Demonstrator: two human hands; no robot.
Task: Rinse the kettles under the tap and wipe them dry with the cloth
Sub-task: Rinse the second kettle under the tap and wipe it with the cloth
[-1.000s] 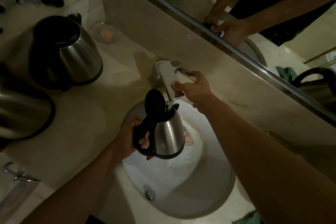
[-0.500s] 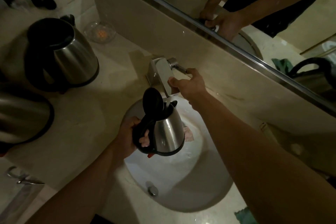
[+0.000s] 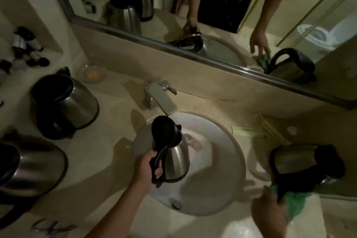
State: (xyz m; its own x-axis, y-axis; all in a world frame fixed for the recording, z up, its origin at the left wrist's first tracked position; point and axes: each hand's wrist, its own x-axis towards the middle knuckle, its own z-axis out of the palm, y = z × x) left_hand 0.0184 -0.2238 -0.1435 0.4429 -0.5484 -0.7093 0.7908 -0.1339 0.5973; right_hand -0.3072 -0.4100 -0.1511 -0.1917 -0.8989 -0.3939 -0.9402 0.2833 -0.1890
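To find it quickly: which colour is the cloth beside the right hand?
Green; the cloth shows in the head view.

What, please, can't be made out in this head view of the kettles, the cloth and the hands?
- Right hand: motion-blurred over the green cloth, so grip unclear.
- Held kettle: open lid hides its inside.
- Near-left kettle: cut off by the left edge.
- Bottles: labels too small and dark.

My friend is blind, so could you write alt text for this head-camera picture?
A person's left hand holds a steel kettle by its handle, lid open, over a white sink, while the right hand reaches a green cloth. Three more kettles stand on the counter.
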